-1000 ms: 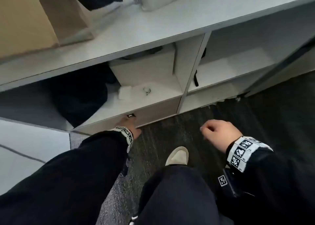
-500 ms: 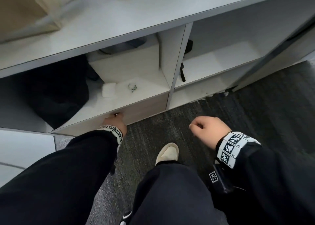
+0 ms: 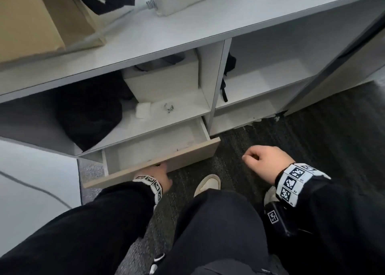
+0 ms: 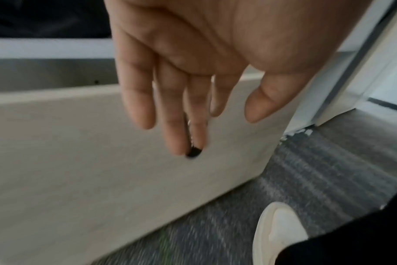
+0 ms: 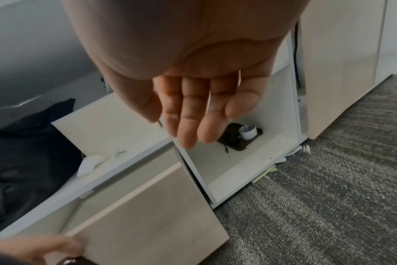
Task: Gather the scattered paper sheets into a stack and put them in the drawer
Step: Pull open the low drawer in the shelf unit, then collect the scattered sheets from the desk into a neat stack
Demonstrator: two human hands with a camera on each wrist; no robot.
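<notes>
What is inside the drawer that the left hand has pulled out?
The drawer is partly open. Its visible pale floor looks bare, with no paper stack in it; faint marks near the right front corner are unclear. The back part is hidden under the shelf. The left hand is at its front.

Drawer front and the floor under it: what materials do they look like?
Pale beige drawer front: looks like wood-grain laminate board, matte; faint streaky grain and a flat square edge show in the right wrist view. Solid wood cannot be ruled out. The left hand holds it at a small dark pull.
Dark grey floor: seems to be low-pile woven carpet, with a speckled ribbed texture and no shine.
</notes>
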